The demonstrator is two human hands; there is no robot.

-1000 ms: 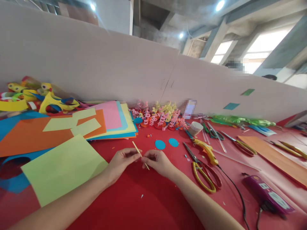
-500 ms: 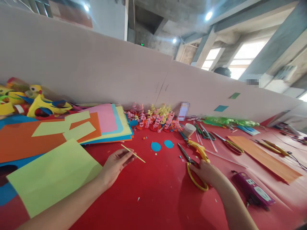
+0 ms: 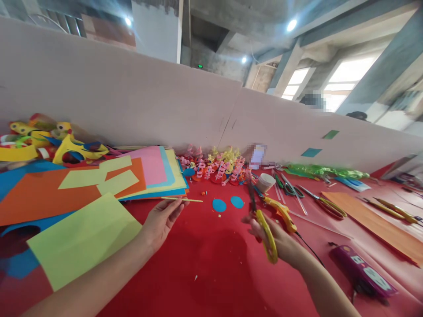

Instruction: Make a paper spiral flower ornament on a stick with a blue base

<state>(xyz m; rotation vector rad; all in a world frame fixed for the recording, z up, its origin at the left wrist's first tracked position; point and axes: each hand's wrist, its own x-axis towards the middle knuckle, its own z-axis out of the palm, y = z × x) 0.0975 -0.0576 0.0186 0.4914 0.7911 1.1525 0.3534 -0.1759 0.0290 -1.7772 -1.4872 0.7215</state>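
Two blue discs [image 3: 219,205] on red table [image 3: 185,281], left hand [image 3: 161,222] pinching thin yellow stick [image 3: 194,200] left of discs, right hand [image 3: 282,241] gripping yellow-handled scissors [image 3: 268,233] right of them, hands apart

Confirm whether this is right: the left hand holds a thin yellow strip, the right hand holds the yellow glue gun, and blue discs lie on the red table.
One error: the right hand holds yellow-handled scissors, while the glue gun lies on the table, as the head view shows. The rest stands.
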